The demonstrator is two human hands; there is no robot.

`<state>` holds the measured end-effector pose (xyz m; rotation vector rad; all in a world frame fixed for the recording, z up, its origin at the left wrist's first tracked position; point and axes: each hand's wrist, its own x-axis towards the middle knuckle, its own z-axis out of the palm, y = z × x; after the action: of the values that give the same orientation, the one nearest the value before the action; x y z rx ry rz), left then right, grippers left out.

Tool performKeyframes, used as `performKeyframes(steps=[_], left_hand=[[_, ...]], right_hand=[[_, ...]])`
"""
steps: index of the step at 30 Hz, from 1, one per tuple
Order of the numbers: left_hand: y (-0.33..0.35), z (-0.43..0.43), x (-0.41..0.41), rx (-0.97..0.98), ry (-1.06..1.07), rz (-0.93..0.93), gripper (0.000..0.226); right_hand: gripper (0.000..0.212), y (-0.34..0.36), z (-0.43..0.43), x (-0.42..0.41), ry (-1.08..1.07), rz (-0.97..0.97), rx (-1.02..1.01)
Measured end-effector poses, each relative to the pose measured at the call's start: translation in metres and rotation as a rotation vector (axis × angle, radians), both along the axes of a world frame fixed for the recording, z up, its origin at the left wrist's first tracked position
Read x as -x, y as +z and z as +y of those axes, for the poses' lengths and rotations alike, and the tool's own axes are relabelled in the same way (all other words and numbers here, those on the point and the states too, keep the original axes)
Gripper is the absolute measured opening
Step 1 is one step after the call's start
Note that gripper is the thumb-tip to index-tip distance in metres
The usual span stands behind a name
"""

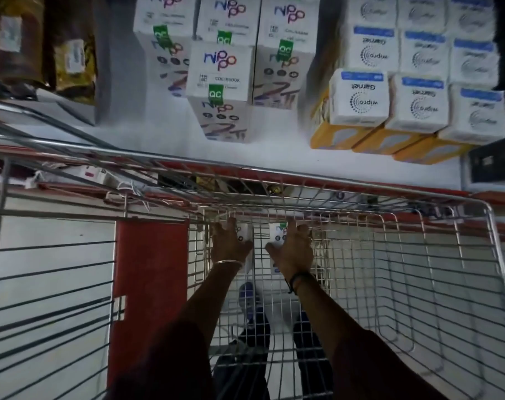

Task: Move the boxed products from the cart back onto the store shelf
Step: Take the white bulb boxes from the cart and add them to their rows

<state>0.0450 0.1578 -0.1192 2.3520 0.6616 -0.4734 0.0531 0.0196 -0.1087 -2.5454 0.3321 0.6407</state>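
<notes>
Deep in the wire cart (390,255), at its far end, stand two white boxes. My left hand (229,241) is closed over the left box (243,231). My right hand (293,246) is closed over the right box (276,233), which shows a Nippo logo. Both boxes are mostly hidden under my hands. On the white shelf (274,148) beyond the cart stand several white Nippo boxes (220,79) with green QC stickers.
To the right on the shelf are rows of white Wipro Garnet boxes (359,98) stacked on yellow ones. Dark packages (29,44) stand at the far left. A red panel (147,284) and wire racks sit left of the cart. My legs show below through the cart's mesh.
</notes>
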Motion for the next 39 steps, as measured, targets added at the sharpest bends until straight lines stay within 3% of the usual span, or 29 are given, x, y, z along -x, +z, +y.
performKeyframes(steps=[5,17,25,32,39], left_hand=[[0.035,0.003,0.011,0.113,0.006,-0.184,0.072],[0.217,0.009,0.049,0.104,0.076,-0.620,0.063],[0.307,0.031,0.036,-0.040,0.148,-0.900,0.064],[0.324,0.069,-0.014,-0.068,0.252,-0.999,0.059],[0.284,0.085,-0.074,-0.032,0.257,-0.894,0.068]], right_hand=[[0.079,0.038,-0.012,0.014,-0.079,-0.080,-0.123],[0.071,0.198,-0.034,0.042,-0.042,-0.502,-0.274],[0.073,0.287,-0.025,0.015,-0.006,-0.849,-0.303],[0.072,0.305,0.007,-0.038,-0.029,-0.917,-0.196],[0.065,0.269,0.040,-0.070,-0.087,-0.785,-0.193]])
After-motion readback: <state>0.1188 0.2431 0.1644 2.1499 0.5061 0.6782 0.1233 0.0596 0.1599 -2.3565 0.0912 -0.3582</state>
